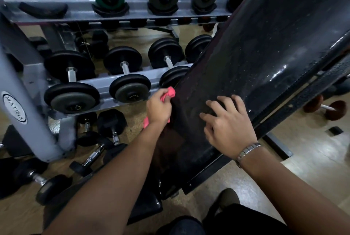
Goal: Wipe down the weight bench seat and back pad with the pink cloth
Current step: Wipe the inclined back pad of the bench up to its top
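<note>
Pink cloth (167, 92) gripped by L hand (158, 109), R hand (228, 123) on back pad (265, 45)

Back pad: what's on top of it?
The right hand rests on the back pad, fingers spread. Left hand grips the pink cloth at its left edge. Pad beneath the hands is covered.

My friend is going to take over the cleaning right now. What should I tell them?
Left hand grips the pink cloth at the left edge of the back pad.
Right hand rests on the pad's lower part and holds nothing.
Done: cannot tell how much is wiped.
Left: droplets show higher up the pad, so wipe there. Then do the seat, lower down and hard to make out here.
</note>
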{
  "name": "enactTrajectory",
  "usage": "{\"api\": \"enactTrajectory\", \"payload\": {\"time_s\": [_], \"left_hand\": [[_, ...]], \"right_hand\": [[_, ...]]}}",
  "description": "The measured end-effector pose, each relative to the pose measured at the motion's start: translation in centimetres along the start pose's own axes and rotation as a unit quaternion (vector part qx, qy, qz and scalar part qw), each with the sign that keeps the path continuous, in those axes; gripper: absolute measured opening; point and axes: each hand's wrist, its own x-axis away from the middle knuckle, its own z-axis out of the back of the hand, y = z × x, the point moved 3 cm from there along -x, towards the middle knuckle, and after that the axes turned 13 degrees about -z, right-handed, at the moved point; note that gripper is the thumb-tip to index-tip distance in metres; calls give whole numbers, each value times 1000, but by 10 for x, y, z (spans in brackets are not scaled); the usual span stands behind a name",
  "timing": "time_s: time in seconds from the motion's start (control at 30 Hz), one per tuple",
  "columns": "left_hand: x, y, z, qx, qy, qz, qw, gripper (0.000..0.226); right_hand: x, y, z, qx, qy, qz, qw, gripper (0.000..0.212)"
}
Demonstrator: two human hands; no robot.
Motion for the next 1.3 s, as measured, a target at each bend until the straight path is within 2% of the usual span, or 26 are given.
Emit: {"api": "enactTrajectory", "payload": {"time_s": [0.13, 0.23, 0.4, 0.57, 0.67, 0.83, 1.03, 1.2, 1.3], "left_hand": [[-1, 29, -12, -1, 0, -68, 998, 22], [27, 19, -4, -13, -12, -118, 993, 24], [-24, 23, -1, -44, -70, -104, 991, 20], [29, 28, 2, -47, -68, -184, 980, 24], [29, 12, 9, -72, -82, -165, 980, 22], [-11, 35, -2, -57, -67, -102, 991, 20], [34, 26, 8, -58, -50, -152, 985, 24], [-11, 28, 0, -45, -46, -73, 995, 18], [0, 41, -5, -29, -57, -125, 990, 22]], "right_hand": [[0, -2, 0, 4, -6, 0, 1000, 29], [-1, -1, 3, 22, -16, 7, 1000, 29], [-6, -6, 12, 59, -24, 22, 998, 28], [-33, 8, 29, 64, -3, 14, 998, 34], [-44, 21, 34, 93, -18, 3, 996, 36], [-46, 27, 33, 92, -24, -4, 995, 37], [-45, 29, 27, 72, 1, -3, 997, 38], [-45, 29, 28, 71, 0, -6, 997, 38], [-46, 28, 27, 67, 7, -5, 998, 40]]}}
